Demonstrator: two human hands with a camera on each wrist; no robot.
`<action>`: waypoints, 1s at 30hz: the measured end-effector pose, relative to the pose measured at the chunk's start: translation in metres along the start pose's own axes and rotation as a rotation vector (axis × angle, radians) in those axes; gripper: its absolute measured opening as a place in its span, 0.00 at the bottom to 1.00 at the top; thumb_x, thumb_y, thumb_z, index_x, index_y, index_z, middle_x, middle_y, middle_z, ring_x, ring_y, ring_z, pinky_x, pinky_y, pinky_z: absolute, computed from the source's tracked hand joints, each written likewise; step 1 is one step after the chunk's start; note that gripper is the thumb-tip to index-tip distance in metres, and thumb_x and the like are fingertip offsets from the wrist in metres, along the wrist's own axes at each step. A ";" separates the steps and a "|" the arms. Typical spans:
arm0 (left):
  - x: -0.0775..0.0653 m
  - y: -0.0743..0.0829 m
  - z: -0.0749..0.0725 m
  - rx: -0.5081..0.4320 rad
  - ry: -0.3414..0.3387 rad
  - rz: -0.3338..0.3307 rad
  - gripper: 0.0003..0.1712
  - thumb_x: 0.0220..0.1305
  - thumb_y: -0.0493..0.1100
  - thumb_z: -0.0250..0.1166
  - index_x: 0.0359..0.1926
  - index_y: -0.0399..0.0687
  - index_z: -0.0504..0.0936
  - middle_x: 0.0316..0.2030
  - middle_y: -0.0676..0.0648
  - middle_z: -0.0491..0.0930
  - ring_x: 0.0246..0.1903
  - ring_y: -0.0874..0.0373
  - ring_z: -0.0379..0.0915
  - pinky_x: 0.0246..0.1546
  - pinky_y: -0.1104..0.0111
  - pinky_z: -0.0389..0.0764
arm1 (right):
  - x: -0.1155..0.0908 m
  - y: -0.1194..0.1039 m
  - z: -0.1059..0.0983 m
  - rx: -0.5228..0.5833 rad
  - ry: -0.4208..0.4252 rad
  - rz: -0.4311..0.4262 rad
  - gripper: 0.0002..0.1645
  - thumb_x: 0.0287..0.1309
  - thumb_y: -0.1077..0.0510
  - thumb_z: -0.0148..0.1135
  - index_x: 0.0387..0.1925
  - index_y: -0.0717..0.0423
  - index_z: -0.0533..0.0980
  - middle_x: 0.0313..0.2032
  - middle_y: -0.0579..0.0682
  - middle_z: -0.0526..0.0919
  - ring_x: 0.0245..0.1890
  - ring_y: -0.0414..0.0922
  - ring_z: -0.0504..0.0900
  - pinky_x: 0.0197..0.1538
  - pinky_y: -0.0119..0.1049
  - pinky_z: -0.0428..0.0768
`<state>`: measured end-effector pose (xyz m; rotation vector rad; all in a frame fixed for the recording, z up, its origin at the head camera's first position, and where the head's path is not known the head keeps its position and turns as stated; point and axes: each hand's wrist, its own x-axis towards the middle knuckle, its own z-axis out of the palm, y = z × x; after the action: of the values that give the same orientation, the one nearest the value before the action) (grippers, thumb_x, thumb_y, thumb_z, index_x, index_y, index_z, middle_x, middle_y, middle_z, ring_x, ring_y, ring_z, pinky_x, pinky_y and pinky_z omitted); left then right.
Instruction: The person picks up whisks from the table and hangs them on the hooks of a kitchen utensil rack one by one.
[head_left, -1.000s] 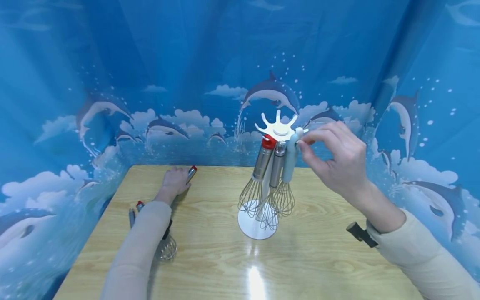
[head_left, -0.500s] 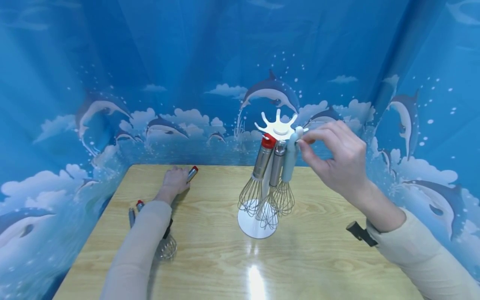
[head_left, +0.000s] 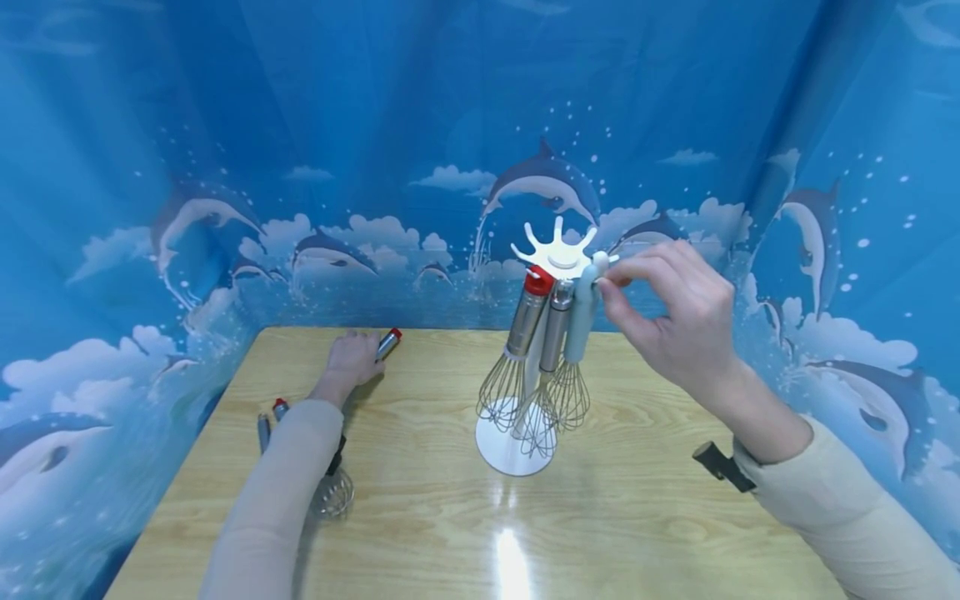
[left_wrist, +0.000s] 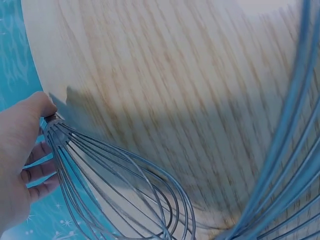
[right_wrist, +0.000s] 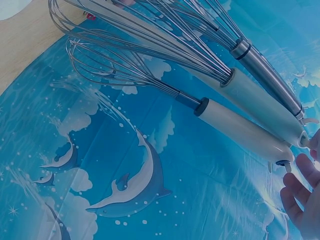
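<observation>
My left hand (head_left: pixel 351 362) lies at the back left of the table, its fingers round the handle of a red-capped steel whisk (head_left: pixel 388 343). In the left wrist view the thumb lies at the neck of this whisk (left_wrist: pixel 125 180), above its wires. My right hand (head_left: pixel 678 321) is raised at a white whisk stand (head_left: pixel 558 254). Its thumb and forefinger pinch the top end of a pale blue-handled whisk (head_left: pixel 579 321). Beside that one hang a steel whisk (head_left: pixel 555 329) and a red-topped whisk (head_left: pixel 527 321). A white-handled whisk (right_wrist: pixel 245 127) shows in the right wrist view.
More whisks lie at the left under my left forearm: a grey handle (head_left: pixel 264 433), a red-tipped handle (head_left: pixel 281 409) and a wire head (head_left: pixel 335 496). The stand's round base (head_left: pixel 498 458) rests on the wooden table (head_left: pixel 637 500). A blue dolphin-print curtain (head_left: pixel 420 100) surrounds it.
</observation>
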<state>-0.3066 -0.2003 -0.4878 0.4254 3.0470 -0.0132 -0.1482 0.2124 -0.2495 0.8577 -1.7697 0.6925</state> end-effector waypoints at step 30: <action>-0.002 0.008 -0.020 -0.130 0.139 0.016 0.22 0.70 0.50 0.67 0.58 0.44 0.76 0.33 0.45 0.81 0.33 0.49 0.71 0.30 0.59 0.72 | 0.001 -0.001 -0.001 -0.013 -0.008 0.002 0.08 0.59 0.61 0.67 0.33 0.64 0.84 0.28 0.58 0.87 0.32 0.55 0.82 0.50 0.23 0.71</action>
<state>-0.3040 -0.1922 -0.4679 0.4593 3.1551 0.2232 -0.1471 0.2119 -0.2481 0.8507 -1.7805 0.6795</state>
